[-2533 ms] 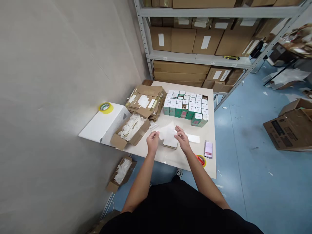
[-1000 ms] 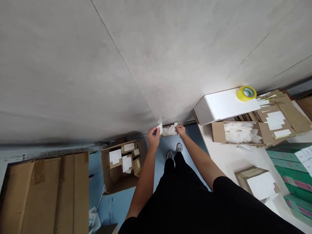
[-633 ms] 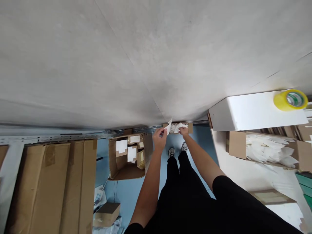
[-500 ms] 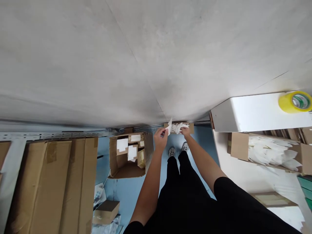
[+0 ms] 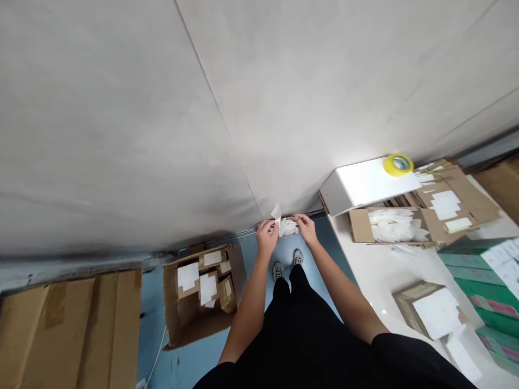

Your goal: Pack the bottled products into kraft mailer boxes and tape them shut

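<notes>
I stand facing a grey wall, looking down past my legs. My left hand [image 5: 266,233] is closed, pinching a small white paper slip [image 5: 277,212] that sticks up above it. My right hand [image 5: 306,228] hovers over a small cardboard box of crumpled white paper [image 5: 287,227] on the floor by the wall; its fingers are curled, and I cannot make out anything in them. The two hands are close together above that box.
An open carton with labelled boxes [image 5: 200,289] sits on the blue floor at left, beside large flat cartons [image 5: 68,329]. At right is a white table [image 5: 377,270] with a paper-filled box [image 5: 395,225], yellow tape roll [image 5: 398,165], flattened cardboard, a labelled box [image 5: 432,309] and green boxes [image 5: 482,275].
I turned from the table to the floor box by the wall. In the last half second my right hand lifted slightly off the crumpled paper; the left still pinches the slip.
</notes>
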`<state>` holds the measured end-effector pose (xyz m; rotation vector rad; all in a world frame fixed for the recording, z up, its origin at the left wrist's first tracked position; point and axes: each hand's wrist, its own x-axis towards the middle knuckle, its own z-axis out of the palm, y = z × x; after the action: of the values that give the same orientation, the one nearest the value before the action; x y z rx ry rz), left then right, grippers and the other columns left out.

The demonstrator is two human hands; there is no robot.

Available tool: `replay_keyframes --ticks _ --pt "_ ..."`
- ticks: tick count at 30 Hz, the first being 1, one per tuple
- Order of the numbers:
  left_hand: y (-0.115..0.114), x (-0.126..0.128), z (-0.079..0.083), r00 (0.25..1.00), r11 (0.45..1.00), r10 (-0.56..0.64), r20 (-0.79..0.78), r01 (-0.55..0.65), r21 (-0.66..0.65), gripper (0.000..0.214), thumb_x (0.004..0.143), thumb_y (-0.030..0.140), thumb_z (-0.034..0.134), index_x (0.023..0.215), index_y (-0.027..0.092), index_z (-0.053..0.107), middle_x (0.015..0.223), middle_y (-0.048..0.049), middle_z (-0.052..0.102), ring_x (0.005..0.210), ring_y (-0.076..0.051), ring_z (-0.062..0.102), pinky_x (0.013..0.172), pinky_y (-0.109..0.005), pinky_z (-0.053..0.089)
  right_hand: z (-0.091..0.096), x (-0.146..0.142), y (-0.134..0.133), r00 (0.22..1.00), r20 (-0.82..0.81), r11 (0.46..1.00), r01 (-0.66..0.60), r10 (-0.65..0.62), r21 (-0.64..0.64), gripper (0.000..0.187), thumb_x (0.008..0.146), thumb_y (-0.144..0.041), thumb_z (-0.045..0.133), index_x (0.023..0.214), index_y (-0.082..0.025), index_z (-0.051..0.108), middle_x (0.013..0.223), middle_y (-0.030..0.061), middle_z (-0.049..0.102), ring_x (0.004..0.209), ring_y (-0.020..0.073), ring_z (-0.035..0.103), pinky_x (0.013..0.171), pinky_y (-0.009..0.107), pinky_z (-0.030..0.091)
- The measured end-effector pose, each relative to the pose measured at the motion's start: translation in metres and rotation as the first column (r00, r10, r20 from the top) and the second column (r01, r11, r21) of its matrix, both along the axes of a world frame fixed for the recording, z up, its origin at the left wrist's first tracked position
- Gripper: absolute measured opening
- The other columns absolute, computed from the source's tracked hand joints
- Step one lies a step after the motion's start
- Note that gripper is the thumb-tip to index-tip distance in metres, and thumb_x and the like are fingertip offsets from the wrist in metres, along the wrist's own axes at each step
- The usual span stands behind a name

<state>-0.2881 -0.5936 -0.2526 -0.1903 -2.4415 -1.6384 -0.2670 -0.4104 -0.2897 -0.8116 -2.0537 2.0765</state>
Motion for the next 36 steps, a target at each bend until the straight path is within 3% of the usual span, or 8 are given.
replay_keyframes --ticks 6,11,15,20,23,26,30,36 --pt "0.05 0.015 0.024 0.969 0.987 -0.16 -0.188 0.154 -0.048 0.017 0.096 0.033 0.065 0.09 0.023 0.078 0.09 -0.0073 0.073 0.084 -0.019 0.07 0.082 -0.03 0.055 0.083 0.041 0.006 0.998 -0.069 1.0 -0.002 0.003 0.004 0.046 0.08 -0.064 0.074 0.085 -0.019 0.08 0.091 0.0075 0.078 0.084 0.0223 0.068 0.076 0.032 0.053" --pt "0.091 0.03 0.049 0.857 0.929 -0.368 -0.36 0.325 -0.177 0.015 0.096 0.027 0.066 0.093 0.026 0.08 0.092 -0.0071 0.074 0.089 -0.021 0.07 0.086 -0.033 0.054 0.121 0.074 0.032 0.987 -0.068 0.988 0.144 -0.147 -0.052 0.048 0.078 -0.066 0.075 0.076 -0.018 0.08 0.092 0.0073 0.078 0.086 0.0225 0.066 0.074 0.031 0.051" --pt "0.132 0.052 0.061 0.751 0.858 -0.513 -0.415 0.452 -0.242 0.015 0.097 0.026 0.066 0.099 0.026 0.081 0.094 -0.008 0.074 0.089 -0.022 0.069 0.085 -0.034 0.053 0.128 0.109 0.061 0.932 -0.106 0.938 0.343 -0.346 -0.045 0.04 0.073 -0.057 0.079 0.065 -0.018 0.074 0.082 0.0049 0.075 0.079 0.0198 0.064 0.072 0.029 0.048" --pt "0.19 0.105 0.076 0.637 0.725 -0.681 -0.361 0.656 -0.211 0.024 0.088 0.033 0.079 0.112 0.027 0.079 0.109 -0.0113 0.073 0.103 -0.027 0.068 0.095 -0.039 0.053 0.131 0.176 0.107 0.784 -0.19 0.803 0.595 -0.59 -0.04 0.031 0.076 -0.049 0.072 0.07 -0.019 0.072 0.077 0.004 0.072 0.077 0.0199 0.062 0.072 0.03 0.049" --pt "0.223 0.139 0.079 0.687 0.708 -0.693 -0.217 0.705 -0.029 0.041 0.079 0.043 0.086 0.114 0.026 0.075 0.114 -0.0119 0.071 0.105 -0.028 0.068 0.091 -0.038 0.054 0.139 0.223 0.141 0.732 -0.277 0.756 0.654 -0.622 0.033 0.03 0.079 -0.049 0.071 0.073 -0.02 0.072 0.09 0.0061 0.074 0.083 0.0209 0.063 0.078 0.032 0.051" --pt "0.258 0.169 0.077 0.752 0.732 -0.657 0.048 0.622 0.279 0.033 0.084 0.051 0.078 0.097 0.023 0.069 0.094 -0.0081 0.072 0.086 -0.021 0.069 0.076 -0.033 0.054 0.146 0.271 0.171 0.744 -0.333 0.766 0.637 -0.579 0.089 0.03 0.081 -0.049 0.071 0.07 -0.021 0.071 0.099 0.0073 0.074 0.088 0.0212 0.065 0.081 0.033 0.051" --pt "0.309 0.205 0.074 0.56 0.617 -0.779 0.281 0.61 0.497 0.042 0.07 0.05 0.087 0.088 0.021 0.061 0.084 -0.0044 0.073 0.074 -0.016 0.067 0.07 -0.027 0.052 0.151 0.337 0.202 0.763 -0.348 0.79 0.606 -0.545 0.092 0.035 0.083 -0.053 0.072 0.071 -0.021 0.071 0.105 0.0078 0.073 0.087 0.0198 0.064 0.078 0.032 0.051" --pt "0.372 0.276 0.073 0.33 0.507 -0.854 0.402 0.697 0.507 0.049 0.062 0.05 0.089 0.089 0.021 0.06 0.088 -0.0044 0.075 0.074 -0.014 0.068 0.066 -0.025 0.052 0.149 0.43 0.236 0.714 -0.339 0.754 0.657 -0.613 0.019 0.039 0.08 -0.06 0.076 0.075 -0.022 0.072 0.111 0.0074 0.072 0.087 0.019 0.064 0.077 0.032 0.054"
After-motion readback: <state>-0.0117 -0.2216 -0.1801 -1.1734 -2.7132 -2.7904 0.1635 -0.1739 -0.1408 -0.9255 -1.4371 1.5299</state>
